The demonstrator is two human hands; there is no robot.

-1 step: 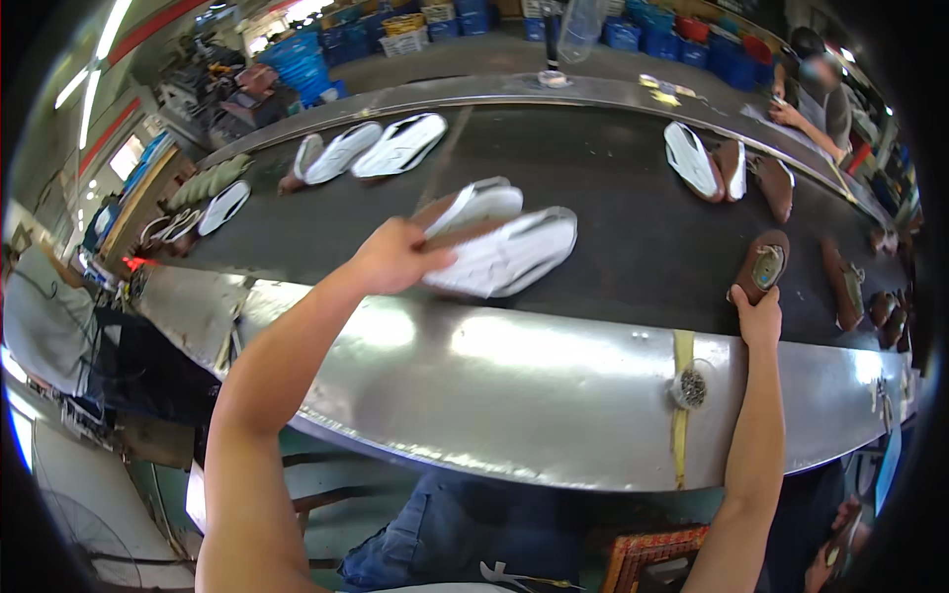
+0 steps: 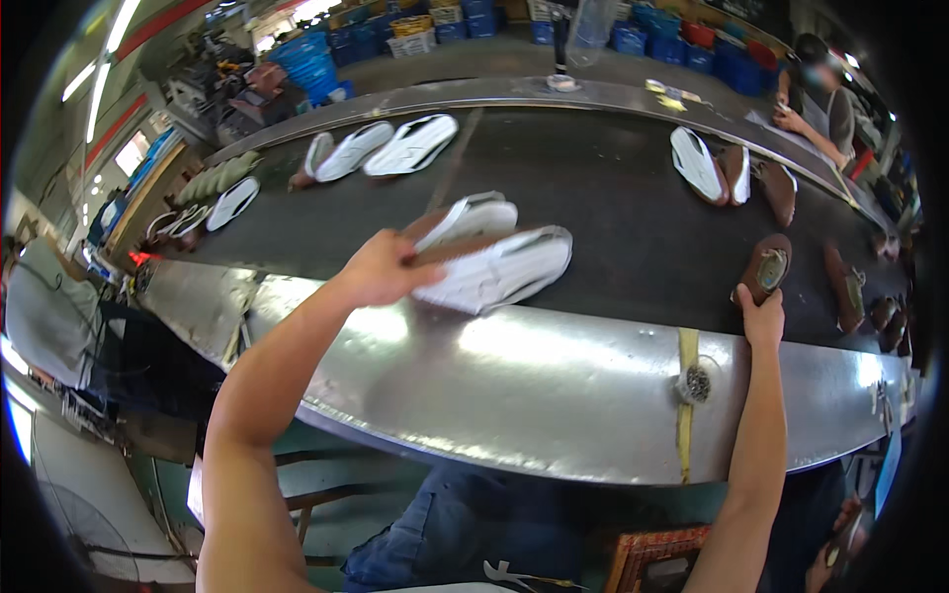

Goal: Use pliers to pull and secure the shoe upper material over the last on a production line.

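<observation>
My left hand (image 2: pixel 382 269) is closed around the ends of two brown shoes (image 2: pixel 504 271) held side by side. Their white undersides face up, and they are over the near edge of the dark belt. At the right, my right hand (image 2: pixel 761 316) grips one end of a brown lace-up shoe (image 2: pixel 768 265), whose opening faces up on the belt. Beyond it lie more brown shoes with white undersides (image 2: pixel 699 166). Farther off on the left is another group of white-bottomed shoes (image 2: pixel 411 146).
A shiny metal ledge (image 2: pixel 554 405) runs along the near side, with a clear cup of small metal pieces (image 2: pixel 698 383) beside yellow tape (image 2: pixel 685 435). A person (image 2: pixel 820 109) sits across the belt, far right. Another person (image 2: pixel 59 306) is at the left. Blue bins (image 2: pixel 628 40) line the back.
My left hand and its two shoes have shifted slightly left and toward me. My right hand stays on its shoe. The whole view has moved a little.
</observation>
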